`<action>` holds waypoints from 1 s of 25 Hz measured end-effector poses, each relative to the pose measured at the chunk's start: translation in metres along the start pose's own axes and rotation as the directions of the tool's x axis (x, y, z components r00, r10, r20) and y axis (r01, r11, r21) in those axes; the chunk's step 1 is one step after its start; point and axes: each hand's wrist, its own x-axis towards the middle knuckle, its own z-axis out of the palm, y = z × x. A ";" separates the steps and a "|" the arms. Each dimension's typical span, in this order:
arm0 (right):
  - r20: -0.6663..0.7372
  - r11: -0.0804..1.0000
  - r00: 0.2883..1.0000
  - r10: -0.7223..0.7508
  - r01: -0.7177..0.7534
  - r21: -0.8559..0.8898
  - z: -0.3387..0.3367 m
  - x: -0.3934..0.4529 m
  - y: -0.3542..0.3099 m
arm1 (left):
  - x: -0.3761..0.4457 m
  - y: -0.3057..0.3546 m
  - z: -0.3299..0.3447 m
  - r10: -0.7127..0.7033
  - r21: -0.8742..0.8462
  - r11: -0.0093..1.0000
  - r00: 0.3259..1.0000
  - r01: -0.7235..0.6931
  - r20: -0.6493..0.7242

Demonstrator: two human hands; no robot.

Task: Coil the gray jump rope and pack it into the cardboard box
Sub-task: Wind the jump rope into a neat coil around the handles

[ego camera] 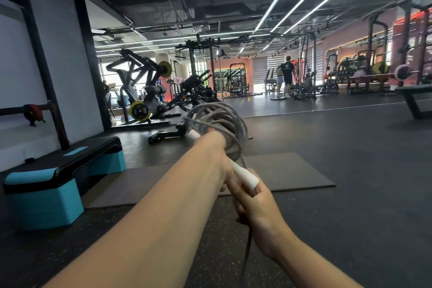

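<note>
The gray jump rope [219, 121] is wound into several loops, held up in front of me above the gym floor. My left hand [216, 147] is shut around the bundle, with one white handle [193, 134] sticking out to its left. My right hand [254, 199] grips the second white handle [245, 175] just below the coil. A dark strand of rope [247, 248] hangs down from my right hand. No cardboard box is in view.
A blue and black aerobic step [58, 177] stands at the left. A dark mat [280, 170] lies on the floor under my hands. Weight machines [145, 91] stand behind, a bench [413, 98] at the right, and two people [285, 77] far off.
</note>
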 end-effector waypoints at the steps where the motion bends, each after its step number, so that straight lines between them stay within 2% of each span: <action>1: -0.034 0.998 0.999 -0.036 0.037 0.044 0.005 0.000 -0.005 | -0.008 -0.004 -0.001 0.014 0.041 0.999 1.000 -0.014 0.009; 3: -0.055 0.994 0.995 -0.083 0.087 0.073 0.012 0.001 -0.019 | -0.015 -0.012 -0.005 0.039 0.086 0.995 0.999 -0.040 0.015; 5: -0.082 0.991 0.992 -0.100 0.106 0.079 0.019 0.001 -0.031 | -0.016 -0.021 -0.006 0.033 0.077 0.996 0.996 -0.039 0.082; 8: -0.209 0.984 0.978 0.001 0.036 0.176 0.028 0.004 -0.039 | -0.017 -0.037 -0.006 -0.042 0.022 0.999 0.974 0.038 0.222; 10: -0.258 0.980 0.963 0.082 -0.031 0.198 0.026 0.007 -0.043 | -0.015 -0.048 -0.010 -0.065 0.109 0.993 0.956 0.035 0.286; 12: -0.283 0.987 0.954 0.100 -0.060 0.149 0.014 0.012 -0.053 | -0.008 -0.056 -0.021 -0.109 0.184 0.982 0.929 0.045 0.354; 13: -0.281 0.995 0.957 0.070 -0.046 0.091 0.004 0.016 -0.059 | -0.005 -0.059 -0.029 -0.083 0.241 0.971 0.940 0.001 0.331; 14: -0.262 0.999 0.964 0.042 -0.044 0.000 -0.005 0.020 -0.066 | 0.000 -0.063 -0.040 0.013 0.345 0.934 0.974 -0.092 0.225; 15: -0.220 0.993 0.975 0.028 -0.053 -0.108 -0.013 0.022 -0.075 | 0.001 -0.066 -0.050 0.203 0.525 0.817 0.971 -0.238 0.125; 16: -0.165 0.974 0.986 0.038 -0.073 -0.213 -0.018 0.022 -0.084 | 0.000 -0.067 -0.058 0.462 0.709 0.571 0.876 -0.414 0.139; 17: -0.098 0.948 0.993 0.062 -0.089 -0.306 -0.020 0.022 -0.092 | -0.004 -0.064 -0.062 0.668 0.789 0.231 0.683 -0.569 0.296; 18: -0.026 0.912 0.995 0.097 -0.099 -0.398 -0.021 0.022 -0.098 | -0.007 -0.058 -0.063 0.735 0.748 -0.076 0.470 -0.659 0.489; 19: 0.039 0.874 0.991 0.126 -0.092 -0.478 -0.020 0.020 -0.103 | -0.011 -0.048 -0.059 0.692 0.663 -0.262 0.342 -0.702 0.636; 20: 0.089 0.838 0.985 0.146 -0.075 -0.541 -0.017 0.019 -0.108 | -0.012 -0.038 -0.053 0.605 0.593 -0.357 0.306 -0.721 0.736; 21: 0.133 0.806 0.978 0.162 -0.054 -0.590 -0.014 0.018 -0.112 | -0.009 -0.027 -0.048 0.499 0.548 -0.401 0.326 -0.734 0.803; 22: 0.175 0.773 0.967 0.183 -0.032 -0.633 -0.011 0.018 -0.115 | -0.005 -0.015 -0.042 0.380 0.524 -0.405 0.383 -0.749 0.842; 23: 0.226 0.738 0.951 0.210 -0.003 -0.675 -0.010 0.019 -0.118 | -0.002 -0.004 -0.037 0.256 0.509 -0.354 0.443 -0.784 0.859; 25: 0.293 0.661 0.905 0.307 0.019 -0.750 -0.009 0.021 -0.125 | -0.002 0.009 -0.032 0.060 0.535 -0.167 0.533 -0.828 0.844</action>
